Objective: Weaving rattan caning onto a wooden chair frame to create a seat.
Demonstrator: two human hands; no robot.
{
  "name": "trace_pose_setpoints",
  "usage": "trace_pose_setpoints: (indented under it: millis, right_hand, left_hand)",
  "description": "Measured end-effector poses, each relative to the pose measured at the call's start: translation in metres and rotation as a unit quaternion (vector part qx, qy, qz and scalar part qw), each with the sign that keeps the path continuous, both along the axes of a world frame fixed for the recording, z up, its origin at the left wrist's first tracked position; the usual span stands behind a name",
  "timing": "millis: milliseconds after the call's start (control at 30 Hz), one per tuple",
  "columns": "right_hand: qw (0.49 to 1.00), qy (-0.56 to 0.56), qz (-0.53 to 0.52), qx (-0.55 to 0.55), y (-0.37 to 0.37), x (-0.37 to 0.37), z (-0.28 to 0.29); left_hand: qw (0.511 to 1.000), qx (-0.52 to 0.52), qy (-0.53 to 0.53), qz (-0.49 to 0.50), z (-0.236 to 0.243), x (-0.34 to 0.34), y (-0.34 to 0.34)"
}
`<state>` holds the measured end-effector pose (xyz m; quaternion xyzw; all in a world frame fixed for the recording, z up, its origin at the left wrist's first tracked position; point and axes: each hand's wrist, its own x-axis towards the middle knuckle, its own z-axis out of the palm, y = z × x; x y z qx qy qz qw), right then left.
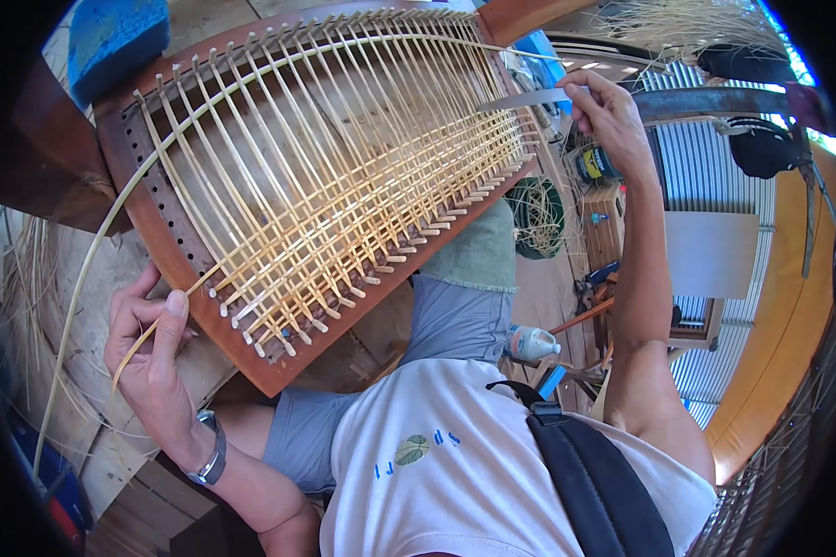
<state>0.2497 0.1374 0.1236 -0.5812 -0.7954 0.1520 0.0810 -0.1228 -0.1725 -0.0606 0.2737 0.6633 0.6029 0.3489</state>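
Observation:
A reddish-brown wooden frame (172, 246) lies across my lap. Pale cane strands run over it from peg to peg, and their near part is woven into a lattice (344, 218). At the frame's left edge my left hand (149, 339) pinches a cane strand (137, 351) between thumb and fingers; the strand runs into the weave. My right hand (608, 121), raised past the right edge, grips a thin, flat grey strip (528, 98) whose far end lies among the upright strands. A longer, loose cane strand (102, 232) arches over the frame's far side.
A blue foam block (119, 46) rests by the frame's far left corner. On the right stand a dark green basket of cane scraps (539, 218), a tin (596, 165) and a white plastic jug (532, 343). Loose cane (37, 306) is scattered on the left.

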Motion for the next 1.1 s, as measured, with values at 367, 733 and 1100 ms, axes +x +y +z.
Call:
trace_pose_setpoints:
  millis: [367, 733, 1100]
  right_hand:
    - [0.997, 0.063, -0.041, -0.017, 0.026, 0.032, -0.012]
    - [0.995, 0.052, -0.069, 0.041, 0.015, 0.036, -0.009]
    - [0.998, 0.034, -0.05, 0.003, 0.004, 0.01, -0.011]
  left_hand:
    - [1.0, 0.0, -0.015, 0.009, 0.004, 0.002, 0.0]
    - [1.0, -0.022, -0.022, -0.005, 0.008, -0.001, -0.002]
    - [1.0, 0.002, -0.007, -0.02, 0.006, -0.001, -0.003]
